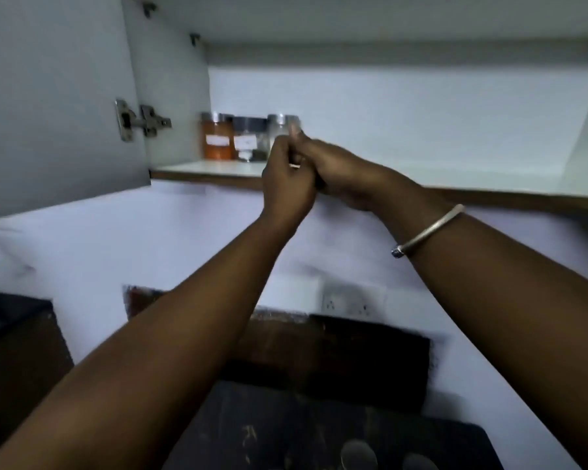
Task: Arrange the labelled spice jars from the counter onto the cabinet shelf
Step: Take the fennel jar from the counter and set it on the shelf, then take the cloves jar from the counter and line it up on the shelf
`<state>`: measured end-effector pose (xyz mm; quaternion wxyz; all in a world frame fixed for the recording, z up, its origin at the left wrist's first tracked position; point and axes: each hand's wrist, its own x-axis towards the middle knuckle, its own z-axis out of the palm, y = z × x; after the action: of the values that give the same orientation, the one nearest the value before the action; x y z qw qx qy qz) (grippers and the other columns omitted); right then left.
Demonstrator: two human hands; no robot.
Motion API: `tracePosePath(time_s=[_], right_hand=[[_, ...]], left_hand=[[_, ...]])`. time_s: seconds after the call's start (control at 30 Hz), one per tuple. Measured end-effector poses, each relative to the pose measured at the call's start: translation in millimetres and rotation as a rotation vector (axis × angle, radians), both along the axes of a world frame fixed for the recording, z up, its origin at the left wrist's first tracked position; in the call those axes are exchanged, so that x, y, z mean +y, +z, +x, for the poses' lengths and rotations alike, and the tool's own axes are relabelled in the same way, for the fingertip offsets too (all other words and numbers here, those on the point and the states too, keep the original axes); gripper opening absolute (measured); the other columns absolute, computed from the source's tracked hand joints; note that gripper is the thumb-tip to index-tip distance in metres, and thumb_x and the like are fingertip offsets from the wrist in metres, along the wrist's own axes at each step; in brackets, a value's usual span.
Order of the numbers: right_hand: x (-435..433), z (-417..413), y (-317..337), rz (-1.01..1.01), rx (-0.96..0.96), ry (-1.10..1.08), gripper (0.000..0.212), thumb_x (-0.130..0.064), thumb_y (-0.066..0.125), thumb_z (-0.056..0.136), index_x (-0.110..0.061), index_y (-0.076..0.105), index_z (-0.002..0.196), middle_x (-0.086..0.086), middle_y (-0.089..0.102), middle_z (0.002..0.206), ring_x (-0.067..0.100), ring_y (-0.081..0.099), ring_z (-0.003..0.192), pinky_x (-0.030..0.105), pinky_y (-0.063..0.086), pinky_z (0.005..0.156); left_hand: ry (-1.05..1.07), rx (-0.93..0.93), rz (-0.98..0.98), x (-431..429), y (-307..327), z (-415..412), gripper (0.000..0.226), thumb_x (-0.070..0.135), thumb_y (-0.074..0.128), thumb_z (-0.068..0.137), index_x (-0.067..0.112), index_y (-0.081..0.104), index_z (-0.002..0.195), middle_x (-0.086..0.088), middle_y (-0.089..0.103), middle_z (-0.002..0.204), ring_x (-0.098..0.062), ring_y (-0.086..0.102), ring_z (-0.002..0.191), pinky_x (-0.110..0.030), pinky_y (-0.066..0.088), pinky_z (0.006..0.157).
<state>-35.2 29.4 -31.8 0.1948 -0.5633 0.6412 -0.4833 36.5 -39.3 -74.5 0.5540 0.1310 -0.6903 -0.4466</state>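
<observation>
Spice jars (pixel 248 140), three counted, stand in a close row at the rear left of the cabinet shelf (pixel 211 167), just right of the open cabinet door (pixel 48 96) and its metal hinge (pixel 140 122). Leftmost is the orange jar (pixel 218 140), with a pale label. Beside it stands the dark-lidded jar (pixel 250 130), also labelled. The third, the clear jar (pixel 279 125), is partly hidden behind my hands, so I cannot read its label. All three look upright, though the view is blurred. My left hand (pixel 287 188) is raised in front of the shelf's front edge, its fingers (pixel 280 147) curled inward and pressed together, the knuckles overlapping the lower part of the clear jar in the view. My right hand (pixel 343 171) meets it from the right. The two hands touch, and the right thumb (pixel 296 134) points up across the clear jar's right side. I cannot tell whether that thumb touches the jar or only stands in front of it. A small pale speck shows between the hands; I cannot tell whether either hand pinches anything. The orange jar and the dark-lidded jar stand apart from both hands, to their left. A metal bangle (pixel 428 228) sits on my right wrist. Lower right, a wall socket (pixel 350 300) is set above the dark counter (pixel 319 429).
</observation>
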Motion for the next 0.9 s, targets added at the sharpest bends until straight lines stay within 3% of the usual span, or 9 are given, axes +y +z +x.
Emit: tracePosePath(time_s=[0.1, 0.23, 0.3, 0.4, 0.5, 0.57, 0.7, 0.83, 0.9], right_hand=[[40.5, 20.9, -55.9, -0.106, 0.050, -0.162, 0.064, -0.079, 0.050, 0.082, -0.021, 0.052, 0.110, -0.002, 0.056, 0.113, 0.016, 0.058, 0.104, 0.033, 0.047, 0.090], [104.7, 43.2, -211.1, -0.112, 0.080, -0.265, 0.046, -0.053, 0.057, 0.095, -0.013, 0.068, 0.115, -0.001, 0.071, 0.111, 0.014, 0.067, 0.110, 0.025, 0.049, 0.098], [140.8, 55.6, -295.5, 0.133, 0.079, -0.221, 0.035, -0.038, 0.059, 0.101, -0.011, 0.064, 0.122, 0.005, 0.071, 0.113, 0.022, 0.067, 0.109, 0.035, 0.052, 0.099], [184.2, 64.3, -406.3, 0.566, 0.281, -0.156, 0.046, -0.041, 0.061, 0.099, -0.019, 0.051, 0.138, 0.010, 0.066, 0.127, 0.029, 0.064, 0.118, 0.042, 0.052, 0.095], [211.6, 68.7, -480.3, 1.000, 0.687, 0.068, 0.095, -0.048, 0.064, 0.086, -0.024, 0.010, 0.161, 0.019, 0.018, 0.165, 0.043, 0.014, 0.153, 0.058, 0.019, 0.121], [222.1, 71.2, -505.2, 1.075, 0.803, 0.143, 0.091, -0.045, 0.063, 0.089, -0.026, 0.009, 0.161, 0.022, 0.009, 0.166, 0.046, 0.006, 0.154, 0.063, 0.011, 0.122], [223.9, 68.7, -511.6, 0.858, 0.899, 0.043, 0.045, -0.026, 0.060, 0.092, -0.019, 0.045, 0.133, 0.017, 0.050, 0.130, 0.040, 0.052, 0.121, 0.041, 0.042, 0.089], [204.8, 57.1, -470.5, 0.871, 0.713, 0.047, 0.072, -0.032, 0.081, 0.076, -0.025, 0.044, 0.137, 0.006, 0.059, 0.126, 0.027, 0.061, 0.112, 0.044, 0.054, 0.089], [193.6, 44.6, -426.0, 0.854, 0.435, 0.071, 0.080, -0.032, 0.086, 0.070, -0.032, 0.043, 0.137, -0.006, 0.061, 0.120, 0.015, 0.062, 0.107, 0.039, 0.055, 0.087]], left_hand=[[-0.180, 0.045, 0.162, 52.4, -51.3, 21.0, 0.023, 0.030, 0.051, 0.096, 0.022, 0.071, 0.106, 0.005, 0.077, 0.097, -0.007, 0.074, 0.094, -0.024, 0.060, 0.074], [-0.232, -0.297, 0.007, 95.6, -181.0, 64.7, 0.028, 0.020, 0.051, 0.090, 0.012, 0.073, 0.107, 0.004, 0.074, 0.097, 0.001, 0.068, 0.091, -0.014, 0.052, 0.077], [-0.400, -0.556, 0.022, 110.7, -259.6, 88.9, 0.019, 0.006, 0.056, 0.091, 0.005, 0.071, 0.102, -0.009, 0.074, 0.098, -0.010, 0.066, 0.091, -0.031, 0.054, 0.081], [-0.420, -0.972, 0.032, 126.2, -357.8, 122.3, 0.018, 0.001, 0.062, 0.094, 0.017, 0.068, 0.090, 0.001, 0.072, 0.087, -0.010, 0.070, 0.085, -0.038, 0.053, 0.080], [-0.402, -1.161, 0.148, 137.9, -409.7, 143.9, 0.013, 0.006, 0.061, 0.096, 0.017, 0.064, 0.089, 0.000, 0.069, 0.091, -0.022, 0.068, 0.093, -0.044, 0.054, 0.092], [-0.396, -1.204, 0.155, 144.5, -423.2, 148.6, 0.011, 0.009, 0.059, 0.097, 0.017, 0.064, 0.092, -0.002, 0.069, 0.094, -0.022, 0.066, 0.094, -0.044, 0.053, 0.093], [-0.426, -1.250, 0.157, 152.2, -430.0, 151.3, 0.013, 0.010, 0.056, 0.098, 0.012, 0.065, 0.106, -0.007, 0.071, 0.104, -0.025, 0.066, 0.101, -0.043, 0.053, 0.095], [-0.530, -1.178, 0.191, 143.5, -418.5, 151.8, 0.024, -0.001, 0.062, 0.091, 0.009, 0.062, 0.113, -0.011, 0.068, 0.109, -0.029, 0.066, 0.106, -0.048, 0.054, 0.097], [-0.578, -1.083, 0.225, 136.1, -400.3, 147.8, 0.033, -0.003, 0.067, 0.090, 0.012, 0.059, 0.118, -0.011, 0.069, 0.113, -0.027, 0.067, 0.109, -0.046, 0.055, 0.098]])
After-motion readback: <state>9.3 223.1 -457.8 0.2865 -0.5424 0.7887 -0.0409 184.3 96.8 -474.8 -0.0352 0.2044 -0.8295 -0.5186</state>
